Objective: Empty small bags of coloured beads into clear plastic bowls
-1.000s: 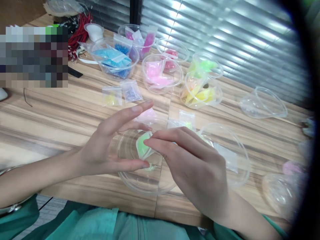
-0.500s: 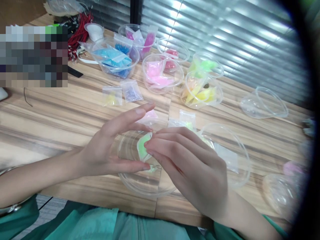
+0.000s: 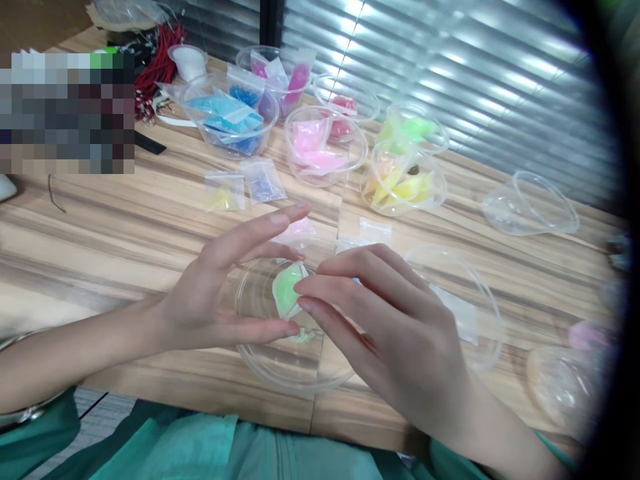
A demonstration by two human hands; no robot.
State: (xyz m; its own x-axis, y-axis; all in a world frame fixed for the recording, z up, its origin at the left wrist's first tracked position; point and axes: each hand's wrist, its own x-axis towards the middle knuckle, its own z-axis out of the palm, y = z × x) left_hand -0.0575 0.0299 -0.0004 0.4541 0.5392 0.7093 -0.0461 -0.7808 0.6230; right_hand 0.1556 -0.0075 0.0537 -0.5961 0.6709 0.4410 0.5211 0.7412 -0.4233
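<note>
My right hand (image 3: 395,327) pinches a small zip bag with light green contents (image 3: 287,291) between thumb and fingertips. The bag hangs tilted above a clear round plastic bowl (image 3: 280,380). A little green material (image 3: 302,335) shows below the bag, near my left thumb. My left hand (image 3: 210,287) is open, thumb and fingers spread on either side of the bag. Whether its fingertips touch the bag or the bowl, I cannot tell. Beyond my hands lie a small bag with pink contents (image 3: 299,229) and another clear bag (image 3: 376,231).
A second clear bowl (image 3: 495,320) stands to the right, partly behind my right hand. Farther back are bowls with bags in blue (image 3: 225,120), pink (image 3: 320,147) and yellow (image 3: 405,190). Two small bags, yellow (image 3: 223,193) and purple (image 3: 263,181), lie left of centre.
My right hand has shifted slightly right, its fingers less closely bunched. More of the green bag now shows. My left hand stays almost where it was.
</note>
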